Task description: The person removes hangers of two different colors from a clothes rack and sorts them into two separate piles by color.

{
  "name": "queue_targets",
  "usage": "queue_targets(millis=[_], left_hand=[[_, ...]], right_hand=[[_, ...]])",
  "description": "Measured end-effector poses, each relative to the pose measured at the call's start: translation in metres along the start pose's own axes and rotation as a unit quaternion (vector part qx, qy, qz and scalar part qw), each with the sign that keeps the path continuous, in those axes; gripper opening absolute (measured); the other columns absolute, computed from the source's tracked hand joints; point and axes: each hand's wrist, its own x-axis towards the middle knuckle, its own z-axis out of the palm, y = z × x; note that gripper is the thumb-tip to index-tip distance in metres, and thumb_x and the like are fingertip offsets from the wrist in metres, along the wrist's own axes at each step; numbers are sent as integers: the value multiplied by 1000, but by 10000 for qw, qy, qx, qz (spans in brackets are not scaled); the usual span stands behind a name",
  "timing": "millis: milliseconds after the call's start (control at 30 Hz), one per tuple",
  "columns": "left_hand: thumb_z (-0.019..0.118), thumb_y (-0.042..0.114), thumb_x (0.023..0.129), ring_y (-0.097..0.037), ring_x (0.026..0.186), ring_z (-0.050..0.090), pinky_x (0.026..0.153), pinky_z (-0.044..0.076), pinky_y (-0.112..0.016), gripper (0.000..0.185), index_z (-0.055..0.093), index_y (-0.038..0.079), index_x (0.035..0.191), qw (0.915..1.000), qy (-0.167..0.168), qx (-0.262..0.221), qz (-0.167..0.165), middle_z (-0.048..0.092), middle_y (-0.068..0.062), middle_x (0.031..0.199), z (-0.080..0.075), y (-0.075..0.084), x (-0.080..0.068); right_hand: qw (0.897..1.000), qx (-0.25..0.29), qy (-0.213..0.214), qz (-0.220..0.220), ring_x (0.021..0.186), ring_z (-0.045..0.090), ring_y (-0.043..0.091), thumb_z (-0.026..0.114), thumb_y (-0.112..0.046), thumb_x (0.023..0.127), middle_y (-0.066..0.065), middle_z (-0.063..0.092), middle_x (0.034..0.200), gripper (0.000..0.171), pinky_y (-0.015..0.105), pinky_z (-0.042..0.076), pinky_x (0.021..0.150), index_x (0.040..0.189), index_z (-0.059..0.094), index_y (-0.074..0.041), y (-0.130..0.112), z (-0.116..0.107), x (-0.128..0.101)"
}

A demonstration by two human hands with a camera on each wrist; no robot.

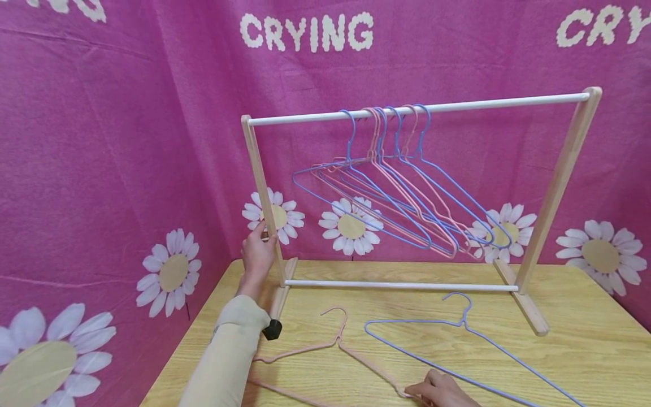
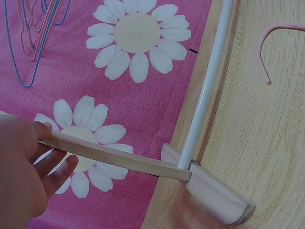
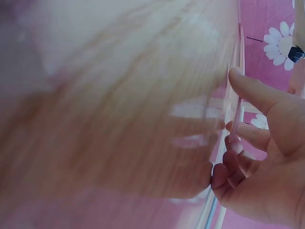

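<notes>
A small clothes rack with pale wooden sides stands on the table. My left hand holds its left post; in the left wrist view the thumb and fingers lie around the post. A pink clothes hanger lies flat in front of the rack. At that hanger's right corner my right hand pinches the wire, and the right wrist view has the thumb and curled fingers close against the pink hanger. Beside it lies a blue clothes hanger, which no hand touches.
Several blue and pink hangers hang from the white top rail, bunched left of its middle. A white lower bar joins the rack's feet. Behind the wooden table is a magenta cloth with daisies.
</notes>
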Motion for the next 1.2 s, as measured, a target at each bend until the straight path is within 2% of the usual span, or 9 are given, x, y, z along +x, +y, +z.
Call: queue_targets(millis=[67,100,233,333,533,667,800,1033,1200], left_hand=[[65,14,94,-36,107,69,99,44,-54,45,59,16,138,10000,-11,-6,-21,72,-18,117,0,0,0],[65,14,94,-36,107,69,99,44,-55,45,58,16,138,10000,-23,-9,-27,72,-18,117,0,0,0],[64,13,95,-38,107,68,98,44,-56,45,58,16,139,10000,-55,-21,-37,71,-19,117,-1,1,0],[64,14,95,-38,107,68,98,45,-55,45,58,17,139,10000,-70,-47,-50,71,-19,117,-1,1,0],[65,14,95,-37,106,69,97,45,-55,44,58,17,139,10000,-61,-39,-11,72,-18,115,-1,1,-1],[65,14,95,-36,105,69,98,45,-55,44,58,17,138,10000,-23,-18,25,72,-18,115,-1,1,-1],[65,14,94,-36,105,70,97,45,-55,44,58,16,138,10000,-13,-29,39,72,-18,115,-1,1,-1],[65,13,95,-38,106,69,97,46,-55,43,59,15,137,10000,-35,0,47,72,-19,115,-2,1,-1],[65,14,95,-37,106,69,97,45,-55,41,60,15,136,10000,-61,-17,47,72,-19,115,-2,1,-1]], right_hand=[[9998,105,-87,-164,63,35,-5,65,-19,93,-10,44,71,7,5,24,56,95,68,-13,3,0,1],[9971,-340,161,-655,66,35,-5,66,-19,92,-8,44,73,13,4,24,58,101,68,-10,5,1,0],[9990,-155,-149,-395,72,35,-9,68,-31,93,-7,49,79,28,6,26,59,110,66,-9,2,-3,-3],[9994,-67,-304,-158,74,36,-8,71,-31,91,-6,52,80,31,8,29,60,112,66,-9,0,-6,-3],[9991,-92,-204,-372,72,38,-8,71,-29,92,-6,53,81,32,6,29,61,113,64,-6,-3,-11,1],[9987,-217,-127,-443,75,37,-7,67,-39,93,-9,54,82,42,7,26,64,116,61,-4,-5,-18,6],[9995,-216,-242,31,80,34,-7,69,-48,90,-10,51,87,54,12,28,63,122,59,-5,-11,-31,10],[9978,-175,-148,623,79,39,0,86,-21,75,-7,50,92,62,16,36,60,128,58,-7,-20,-53,19],[9923,-834,393,830,83,44,-1,89,-14,67,-15,49,95,67,17,37,62,127,60,-12,-28,-70,31]])
